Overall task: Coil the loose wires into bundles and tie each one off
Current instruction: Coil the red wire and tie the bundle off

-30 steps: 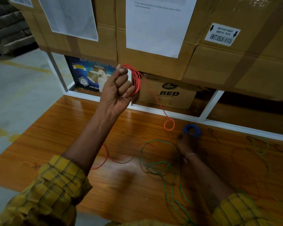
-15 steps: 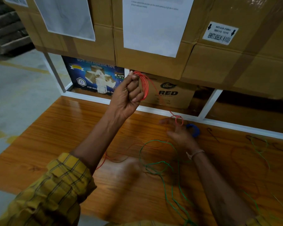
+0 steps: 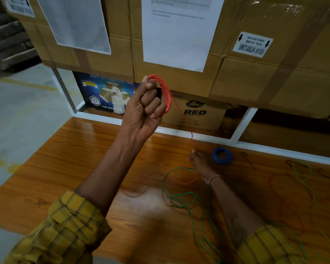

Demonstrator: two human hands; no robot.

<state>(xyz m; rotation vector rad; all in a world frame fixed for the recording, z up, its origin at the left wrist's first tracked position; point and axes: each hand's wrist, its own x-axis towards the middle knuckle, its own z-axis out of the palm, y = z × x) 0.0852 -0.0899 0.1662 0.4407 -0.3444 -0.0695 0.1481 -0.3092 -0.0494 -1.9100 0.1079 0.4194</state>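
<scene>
Orange wire coil (image 3: 165, 92) sits raised above the wooden tabletop (image 3: 69, 161), looped round the fingers of the left hand (image 3: 144, 109), which I read as a closed fist clamped on it. One strand runs down from the coil to the right hand (image 3: 199, 161), low near the table; fingertips appear pinched on that strand, though blur leaves me unsure. Blue wire bundle (image 3: 222, 155) lies just beside the right hand, flat on the wood. Loose green wire (image 3: 181, 199) sprawls between both forearms. Cardboard boxes (image 3: 179, 80) stand behind, on a white frame (image 3: 242, 121).
</scene>
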